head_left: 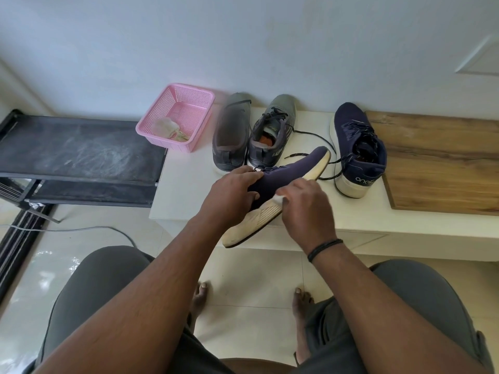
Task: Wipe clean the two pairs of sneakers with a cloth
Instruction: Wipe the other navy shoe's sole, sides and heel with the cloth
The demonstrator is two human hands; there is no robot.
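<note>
My left hand (pixel 234 190) grips a navy sneaker (pixel 291 171) around its upper, tilted on its side above the white ledge (pixel 189 190), cream sole facing me. My right hand (pixel 305 201) pinches a small white cloth (pixel 279 198) against the sole's edge; most of the cloth is hidden under my fingers. The matching navy sneaker (pixel 356 147) stands upright on the ledge to the right. Two grey sneakers stand behind the held shoe: the left one (pixel 231 133) and the right one (pixel 272 130) with loose black laces.
A pink plastic basket (pixel 175 103) holding a crumpled pale cloth (pixel 168 129) sits left of the grey pair. A black shoe rack (pixel 78 152) stands at the left, a wooden board (pixel 437 160) lies at the right. My knees and bare feet are below.
</note>
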